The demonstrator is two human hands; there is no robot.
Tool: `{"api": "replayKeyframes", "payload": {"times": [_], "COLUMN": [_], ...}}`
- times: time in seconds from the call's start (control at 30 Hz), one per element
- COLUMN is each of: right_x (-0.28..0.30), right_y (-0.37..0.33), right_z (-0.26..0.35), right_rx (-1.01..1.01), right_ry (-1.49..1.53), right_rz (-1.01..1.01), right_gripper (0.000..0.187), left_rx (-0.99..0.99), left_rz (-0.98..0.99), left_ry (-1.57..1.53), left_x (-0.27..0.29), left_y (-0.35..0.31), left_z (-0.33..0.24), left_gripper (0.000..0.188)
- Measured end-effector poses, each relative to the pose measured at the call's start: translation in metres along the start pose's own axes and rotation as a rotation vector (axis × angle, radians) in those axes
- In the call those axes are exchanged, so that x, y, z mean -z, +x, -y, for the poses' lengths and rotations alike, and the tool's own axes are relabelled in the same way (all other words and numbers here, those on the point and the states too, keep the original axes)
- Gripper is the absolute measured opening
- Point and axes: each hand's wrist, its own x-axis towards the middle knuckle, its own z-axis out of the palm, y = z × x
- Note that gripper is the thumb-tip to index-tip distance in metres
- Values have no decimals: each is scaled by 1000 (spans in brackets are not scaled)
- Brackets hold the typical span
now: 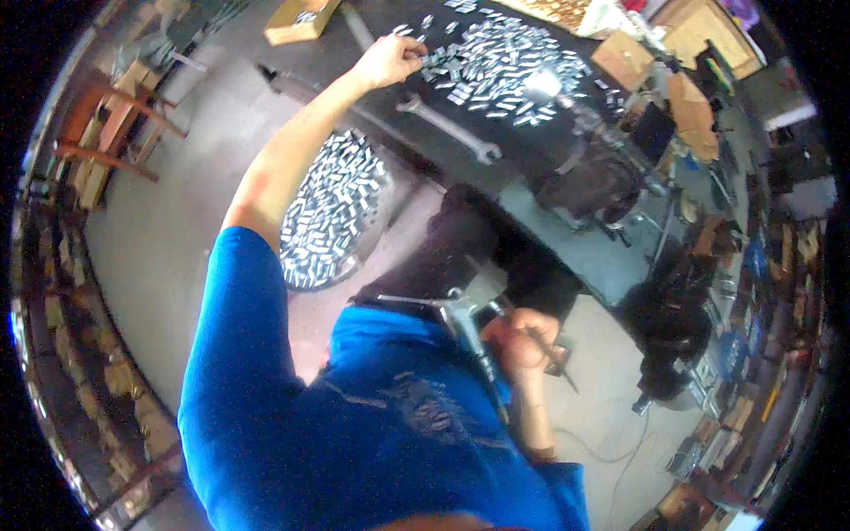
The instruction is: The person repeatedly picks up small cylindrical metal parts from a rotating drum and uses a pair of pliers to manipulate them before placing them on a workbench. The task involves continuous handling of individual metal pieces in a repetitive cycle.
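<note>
My left hand reaches to the far table, at the left edge of a spread heap of small shiny metal cylinders. Its fingers are bent together; whatever they hold, if anything, is hidden. Close to my body, my right hand is closed round a silvery metal tool with thin rods sticking out, one leftward and one downward. A dark pointed end shows beyond the fist. Blur hides the tool's exact kind. A double open-ended wrench lies on the table between the heap and its near edge.
A round container full of similar metal pieces stands beneath my left forearm. On the dark table are a yellowish open box and cardboard pieces. A dark machine stands at right. A wooden stool is on the left; crowded shelves line both sides.
</note>
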Motion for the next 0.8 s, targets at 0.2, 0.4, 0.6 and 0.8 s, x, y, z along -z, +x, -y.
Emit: {"api": "replayKeyframes", "payload": {"times": [0.2,0.4,0.6,0.8], "right_x": [-3,-17,-13,-15], "right_y": [-1,4,3,1], "right_z": [0,9,4,1], "right_rx": [12,-29,-27,9], "right_ry": [-28,-76,-19,-50], "right_rz": [44,94,109,85], "right_gripper": [28,28,26,28], "left_rx": [222,509,526,664], "left_rz": [-63,305,220,489], "left_ry": [-8,174,265,530], "left_x": [39,-31,-87,-102], "left_y": [-131,-253,-240,-217], "left_z": [-8,69,60,20], "left_gripper": [25,34,27,37]}}
